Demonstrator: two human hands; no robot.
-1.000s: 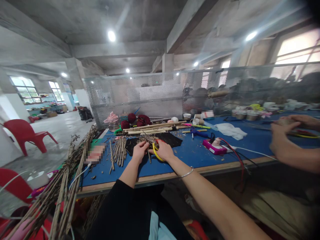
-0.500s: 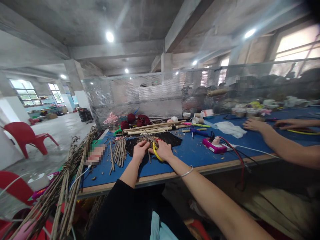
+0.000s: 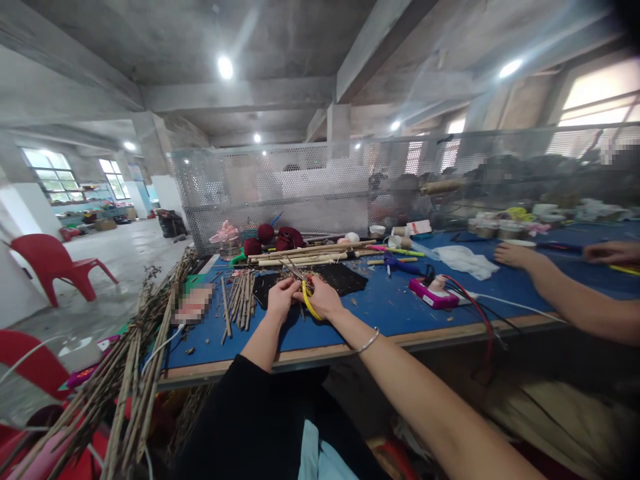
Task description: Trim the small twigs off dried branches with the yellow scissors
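Observation:
Close together over the blue table (image 3: pixel 380 323), both my hands work in front of a black cloth (image 3: pixel 345 278) strewn with plant scraps. My right hand (image 3: pixel 323 298) is closed on scissors with yellow handles (image 3: pixel 311 305); their metal blades point away to the upper left. My left hand (image 3: pixel 283 297) is closed in a pinch beside the blades. A short thin twig (image 3: pixel 302 312) shows between the hands and seems held by the left fingers, which partly hide it. Left of my hands lies a row of cut twigs (image 3: pixel 243 300).
A bundle of long dry stalks (image 3: pixel 135 360) leans at the table's left end. Behind my hands are wooden sticks (image 3: pixel 310 253) and dark red yarn balls (image 3: pixel 289 238). To the right are a blue glue gun (image 3: pixel 400 263), a purple power strip (image 3: pixel 433 293) and a co-worker's hand (image 3: pixel 515 256).
The view has turned slightly left. My hands stay together, and the scissors have tilted a little. The co-worker's far hand has moved to the right.

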